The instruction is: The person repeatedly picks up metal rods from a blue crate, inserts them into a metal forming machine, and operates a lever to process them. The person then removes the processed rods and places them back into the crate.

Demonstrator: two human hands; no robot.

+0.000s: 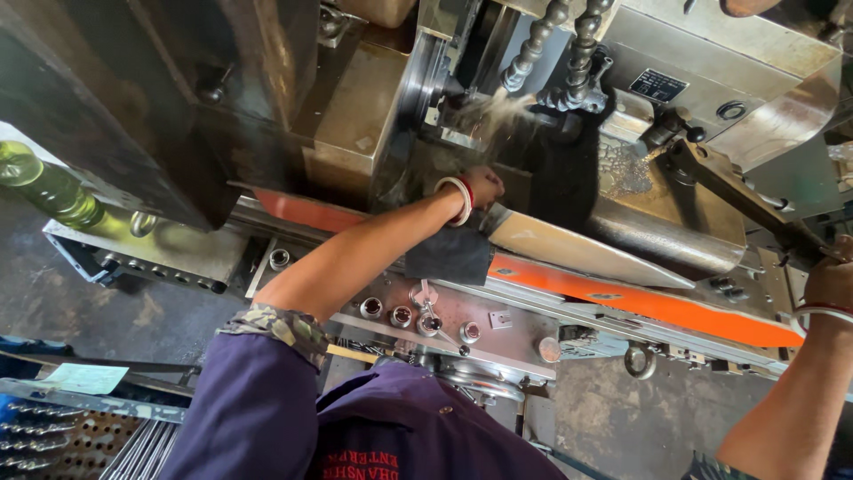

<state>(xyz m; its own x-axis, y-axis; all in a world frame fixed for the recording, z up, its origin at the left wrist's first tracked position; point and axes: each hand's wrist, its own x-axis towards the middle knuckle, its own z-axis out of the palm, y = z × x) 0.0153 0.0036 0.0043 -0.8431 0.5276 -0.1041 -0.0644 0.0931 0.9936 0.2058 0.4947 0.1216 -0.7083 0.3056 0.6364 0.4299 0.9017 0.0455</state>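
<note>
My left hand [480,185], with a red and white bangle on the wrist, reaches into the working area of a metal machine [355,116], just under two segmented coolant hoses [555,49] where liquid sprays. Its fingers are hidden behind the machine parts. A dark cloth [449,255] hangs below that wrist. My right hand [831,280] is at the right edge, closed around the end of a long dark lever [742,200] that runs up and left to the machine body.
An orange strip [640,298] runs along the machine bed above a steel panel with round knobs [400,316]. A green bottle [44,187] stands at the left. A perforated rack with metal rods [62,436] fills the lower left corner.
</note>
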